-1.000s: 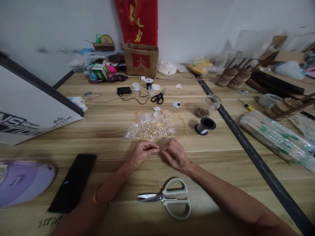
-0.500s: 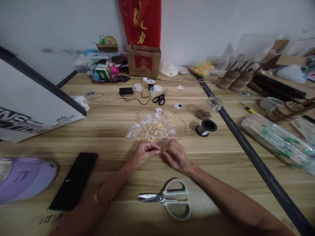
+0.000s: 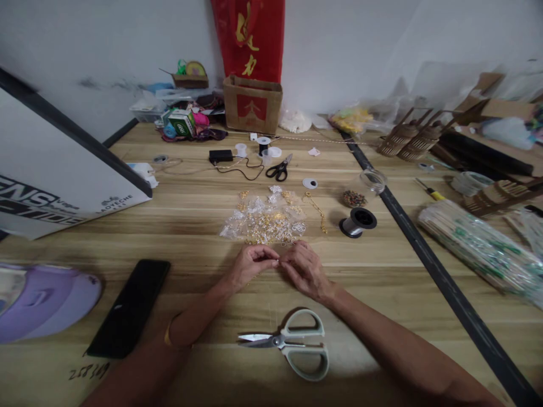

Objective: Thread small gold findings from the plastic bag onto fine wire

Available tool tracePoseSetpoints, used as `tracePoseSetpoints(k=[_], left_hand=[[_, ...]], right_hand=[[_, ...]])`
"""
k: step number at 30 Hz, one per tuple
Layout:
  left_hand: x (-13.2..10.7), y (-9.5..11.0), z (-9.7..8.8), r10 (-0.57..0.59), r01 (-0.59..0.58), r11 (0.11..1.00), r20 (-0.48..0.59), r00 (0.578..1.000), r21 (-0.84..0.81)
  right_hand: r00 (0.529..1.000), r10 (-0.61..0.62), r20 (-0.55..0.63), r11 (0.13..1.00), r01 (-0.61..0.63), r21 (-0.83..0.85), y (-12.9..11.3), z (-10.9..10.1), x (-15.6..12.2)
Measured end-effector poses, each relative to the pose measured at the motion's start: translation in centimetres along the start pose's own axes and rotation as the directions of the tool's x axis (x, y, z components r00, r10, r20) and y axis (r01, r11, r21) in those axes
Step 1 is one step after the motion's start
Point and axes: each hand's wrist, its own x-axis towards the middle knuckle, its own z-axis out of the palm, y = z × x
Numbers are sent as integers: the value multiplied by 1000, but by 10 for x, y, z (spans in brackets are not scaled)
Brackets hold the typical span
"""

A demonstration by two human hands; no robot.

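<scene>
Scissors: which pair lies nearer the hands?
The pale-handled scissors; the black-handled pair lies farther, beyond the left hand, right hand and small metallic pieces.

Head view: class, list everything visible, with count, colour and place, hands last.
Jewellery findings: many, gold and silvery, centre
Chain: one, gold, beside findings
Pale-handled scissors: one, pale green, front
Black-handled scissors: one, black, behind findings
Wire spool: one, black, right of chain
Bead jar: one, clear, behind wire spool
Phone: one, black, left
Visor: one, purple, left
Carton: one, mostly white, left
Adapter: one, black, back
Paper bag: one, brown, back
Carrier bag: one, red, back
Baskets: at least three, brown, right
Stick bundle: one, pale, right
Table: one, brown, beneath
Other clutter: uncounted, mixed, back
Bracelet: one, gold, left forearm
Left hand: one, bare, centre, pinching a tiny piece
Right hand: one, bare, beside left hand
</scene>
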Motion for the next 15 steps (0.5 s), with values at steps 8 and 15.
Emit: tracePoseSetpoints(k=[8,15], left_hand=[[0,-1,-1,38,-36,998,-29,999,51],[0,-1,-2,41,-40,998,-31,999,51]], right_hand=[[1000,9,-17,1000,-9,-17,-1,-1,1],[1000,6,-13,1000,-6,-27,-1,-1,1]])
